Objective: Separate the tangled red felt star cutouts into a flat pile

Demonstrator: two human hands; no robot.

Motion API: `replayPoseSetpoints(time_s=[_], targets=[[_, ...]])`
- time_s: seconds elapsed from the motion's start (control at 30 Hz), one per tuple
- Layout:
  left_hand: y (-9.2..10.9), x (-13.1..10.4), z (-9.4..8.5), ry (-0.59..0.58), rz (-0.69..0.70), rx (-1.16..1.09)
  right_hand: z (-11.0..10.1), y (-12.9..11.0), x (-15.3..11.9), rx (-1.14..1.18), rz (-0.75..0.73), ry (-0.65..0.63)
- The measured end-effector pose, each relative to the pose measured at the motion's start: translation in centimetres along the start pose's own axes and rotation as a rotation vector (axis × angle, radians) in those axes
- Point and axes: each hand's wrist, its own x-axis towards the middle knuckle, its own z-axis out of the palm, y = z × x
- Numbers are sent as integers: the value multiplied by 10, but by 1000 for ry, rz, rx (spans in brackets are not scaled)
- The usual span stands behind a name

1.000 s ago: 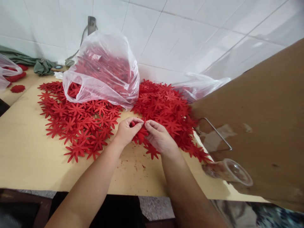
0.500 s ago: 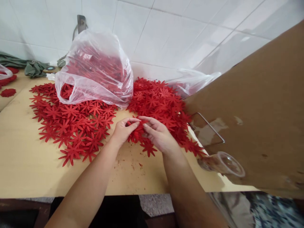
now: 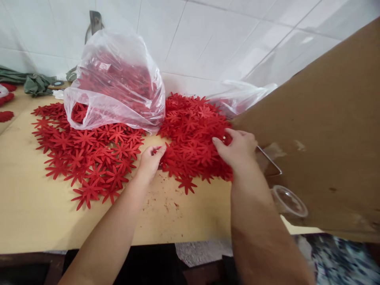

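My left hand (image 3: pixel 150 162) is closed in a pinch at the near left edge of the right-hand heap of red flower-shaped cutouts (image 3: pixel 190 136). Red material shows at its fingertips, seemingly one or more of the cutouts; how many, I cannot tell. Over the right side of that heap, close to the brown board, is my right hand (image 3: pixel 239 148). Its thumb and fingers are apart, with nothing plainly held between them. A second heap of the same red cutouts (image 3: pixel 89 144) spreads across the table to the left.
A clear plastic bag (image 3: pixel 115 79) full of red cutouts stands behind the heaps, with another plastic bag (image 3: pixel 243 95) by the tiled wall. On the right, a large brown board (image 3: pixel 320 118) leans beside a clear plastic cup (image 3: pixel 289 202). Green cloth (image 3: pixel 38 85) lies at far left.
My right hand has left my left hand and moved right, over the heap's far right side, its fingers now apart. My left hand stays nearly in place, still pinched.
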Motion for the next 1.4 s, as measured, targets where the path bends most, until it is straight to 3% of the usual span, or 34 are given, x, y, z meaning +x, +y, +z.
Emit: replayPoseSetpoints(time_s=[0.1, 0.17, 0.27, 0.37, 0.57, 0.7, 0.83, 1.07, 1.4], targets=[[-2, 2, 0, 18, -7, 8, -4, -15, -10, -42, -60, 14], [-1, 1, -1, -10, -14, -5, 3, -36, -25, 167, -131, -171], [3, -2, -5, -74, -74, -65, 24, -64, -44, 473, -102, -514], [7, -6, -7, -124, -133, -100, 44, -70, -50, 633, -17, -605], [5, -11, 1, -168, -129, -76, 46, -55, -49, 747, 50, -540], [2, -10, 3, -194, -85, -109, 40, -59, -52, 655, 8, -467], [2, -8, 0, -145, -38, -55, 42, -65, -56, 694, 10, -412], [-2, -1, -2, -55, 59, 5, 45, -65, -59, 860, 34, -587], [-3, -5, 2, -117, 111, -3, 39, -66, -57, 714, -37, -471]])
